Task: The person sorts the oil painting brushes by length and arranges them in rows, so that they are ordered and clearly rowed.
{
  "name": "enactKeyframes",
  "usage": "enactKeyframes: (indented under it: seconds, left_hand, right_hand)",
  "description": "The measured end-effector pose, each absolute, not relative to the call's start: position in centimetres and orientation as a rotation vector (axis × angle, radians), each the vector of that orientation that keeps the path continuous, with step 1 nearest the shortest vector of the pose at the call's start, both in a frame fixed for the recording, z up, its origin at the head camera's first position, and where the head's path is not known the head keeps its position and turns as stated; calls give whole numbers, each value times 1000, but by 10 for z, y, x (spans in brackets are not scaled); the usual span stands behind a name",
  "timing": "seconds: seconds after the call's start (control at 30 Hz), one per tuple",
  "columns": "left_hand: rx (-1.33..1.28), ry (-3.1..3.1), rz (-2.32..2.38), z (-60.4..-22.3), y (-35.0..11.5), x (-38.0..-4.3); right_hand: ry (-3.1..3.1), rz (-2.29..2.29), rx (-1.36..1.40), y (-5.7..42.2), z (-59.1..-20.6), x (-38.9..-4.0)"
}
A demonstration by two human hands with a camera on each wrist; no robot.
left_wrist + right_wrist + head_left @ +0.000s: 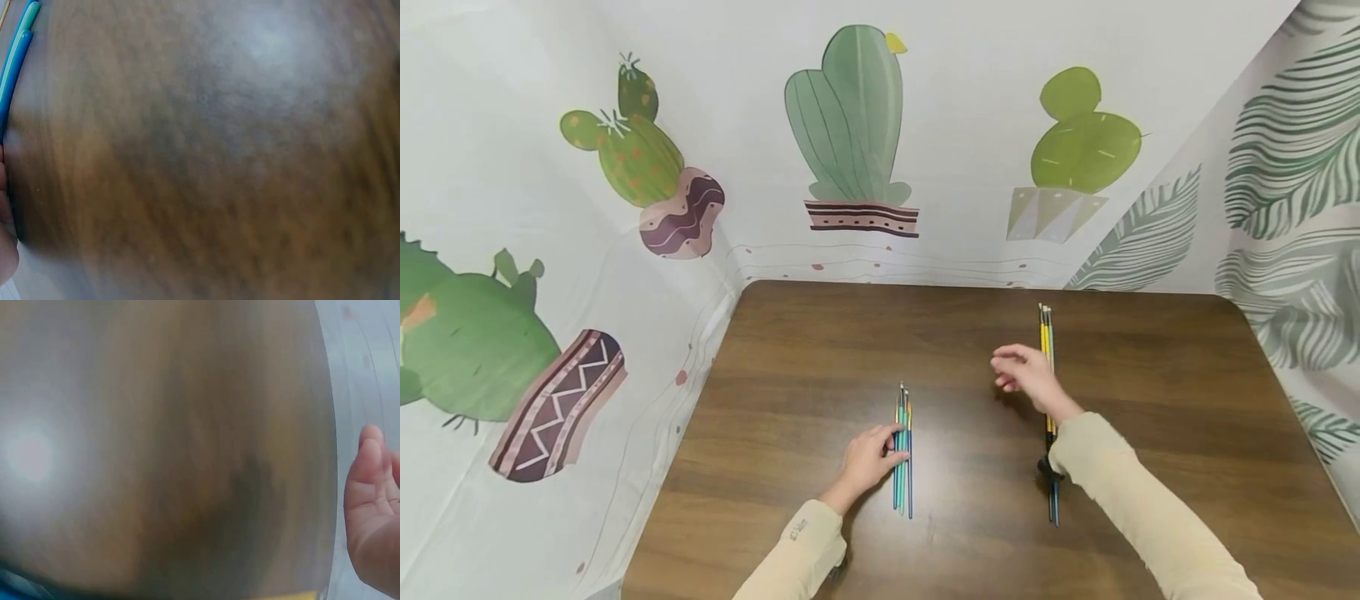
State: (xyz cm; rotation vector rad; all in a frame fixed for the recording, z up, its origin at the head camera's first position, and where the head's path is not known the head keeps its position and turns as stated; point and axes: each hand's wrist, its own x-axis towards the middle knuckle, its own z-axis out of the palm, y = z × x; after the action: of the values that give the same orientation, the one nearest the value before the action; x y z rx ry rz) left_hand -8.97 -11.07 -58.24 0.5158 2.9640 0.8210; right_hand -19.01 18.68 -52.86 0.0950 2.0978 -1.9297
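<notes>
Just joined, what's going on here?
A person's left hand is touching a small bunch of paintbrushes on the wooden table; whether it grips them isn't clear. The right hand holds nothing, raised over the table with fingers loosely bent. A second bunch of brushes lies partly hidden beneath the right forearm.

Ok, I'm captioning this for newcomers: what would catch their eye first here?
Probably the big printed cacti on the white backdrop behind the brown table. Next, the left hand on a bunch of paintbrushes, and the right hand above the table by a second bunch farther right.
</notes>
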Motion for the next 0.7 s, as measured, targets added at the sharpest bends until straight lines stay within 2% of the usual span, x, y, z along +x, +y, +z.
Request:
enactKeyframes:
  seconds: [0.33, 0.7]
  left_hand:
    - [512, 2956, 822, -581, -111, -90]
    - [565, 2985, 869, -583, -114, -90]
  right_hand:
    - [2186, -1592, -110, 115, -543, -124]
    - [2352, -1446, -229, 68, -557, -86]
